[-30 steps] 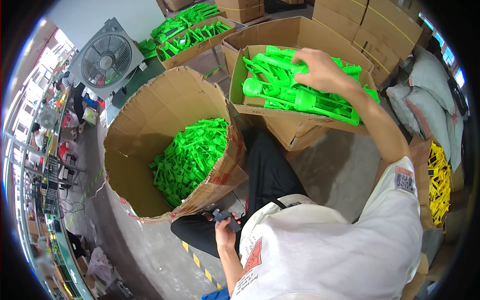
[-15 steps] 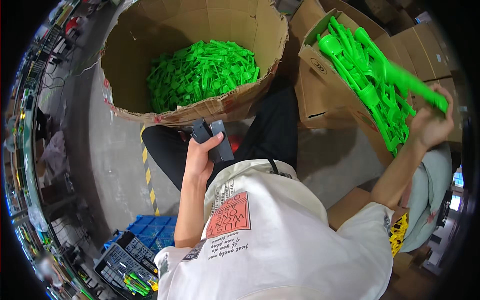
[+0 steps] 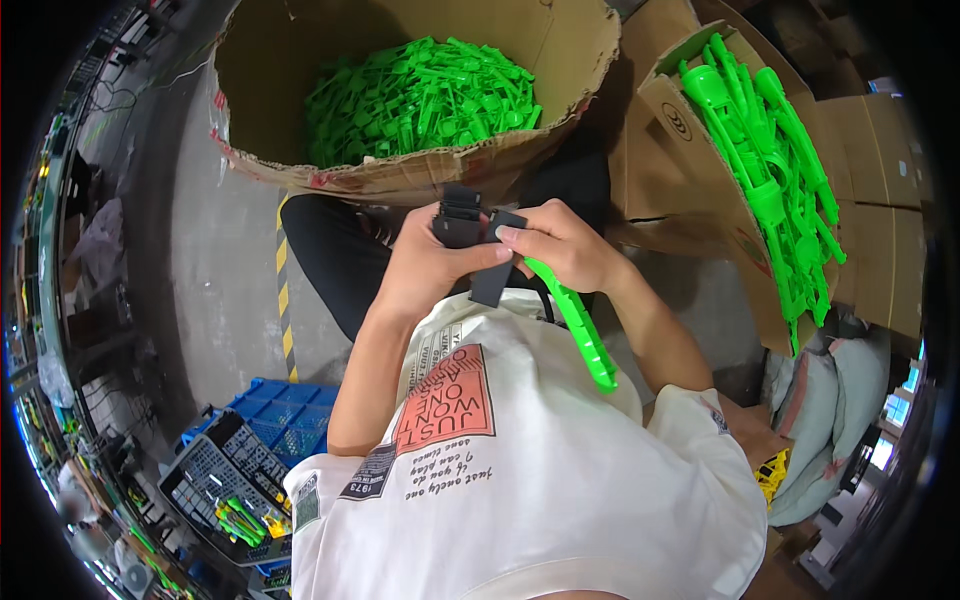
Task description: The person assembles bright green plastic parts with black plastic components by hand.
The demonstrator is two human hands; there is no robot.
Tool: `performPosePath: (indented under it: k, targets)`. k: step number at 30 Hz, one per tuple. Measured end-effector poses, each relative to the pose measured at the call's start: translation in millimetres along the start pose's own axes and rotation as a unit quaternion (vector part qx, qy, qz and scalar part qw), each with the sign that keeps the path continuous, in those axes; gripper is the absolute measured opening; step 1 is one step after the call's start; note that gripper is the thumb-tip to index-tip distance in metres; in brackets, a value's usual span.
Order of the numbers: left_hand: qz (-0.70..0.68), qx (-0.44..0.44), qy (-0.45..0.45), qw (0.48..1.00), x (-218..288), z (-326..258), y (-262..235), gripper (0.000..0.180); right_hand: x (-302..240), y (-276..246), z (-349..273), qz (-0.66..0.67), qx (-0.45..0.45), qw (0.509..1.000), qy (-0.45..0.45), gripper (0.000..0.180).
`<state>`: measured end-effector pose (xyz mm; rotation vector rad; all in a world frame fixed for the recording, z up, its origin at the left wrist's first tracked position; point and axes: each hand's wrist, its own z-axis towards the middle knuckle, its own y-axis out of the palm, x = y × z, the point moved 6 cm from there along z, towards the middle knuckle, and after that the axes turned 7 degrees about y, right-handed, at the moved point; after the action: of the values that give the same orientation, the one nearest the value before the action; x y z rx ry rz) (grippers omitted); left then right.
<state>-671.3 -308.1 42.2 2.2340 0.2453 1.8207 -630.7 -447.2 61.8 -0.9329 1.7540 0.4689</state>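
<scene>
Two hands [image 3: 425,262] [image 3: 575,250] hold one strip [image 3: 580,325], perhaps three blocks [image 3: 490,278].

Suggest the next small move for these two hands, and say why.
Perhaps the right hand should line up the long green plastic part with the slim black rectangular piece: it grips the green part, whose gripped end lies close beside that piece, and the left hand touches the piece. Whether they already join is hidden.

My loose white short-sleeved T-shirt [image 3: 600,480], a coral-red square print [image 3: 450,400] and dark lettering [image 3: 450,484] on its front, a dark patch [image 3: 307,505] on each sleeve, black trousers [image 3: 335,255], my left hand [image 3: 425,262] and right hand [image 3: 572,248] bare
</scene>
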Motion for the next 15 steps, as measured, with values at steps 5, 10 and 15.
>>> performPosePath:
  k: [5,10,15]
  targets:
    - [-0.005,0.082,-0.024,0.996,0.6,-5.5,-6.2,0.030,-5.3,-16.7,4.0,0.079,0.133,0.986,-0.057,0.038]
    - [-0.069,0.138,0.036,0.987,-6.5,-5.7,-32.8,0.026,-41.8,-47.7,-4.8,0.039,0.327,0.931,-0.157,0.040]
    - [-0.146,-0.116,-0.061,0.981,-14.2,-19.4,12.5,0.028,-61.8,-11.6,2.9,-0.212,0.284,0.902,-0.249,0.030]
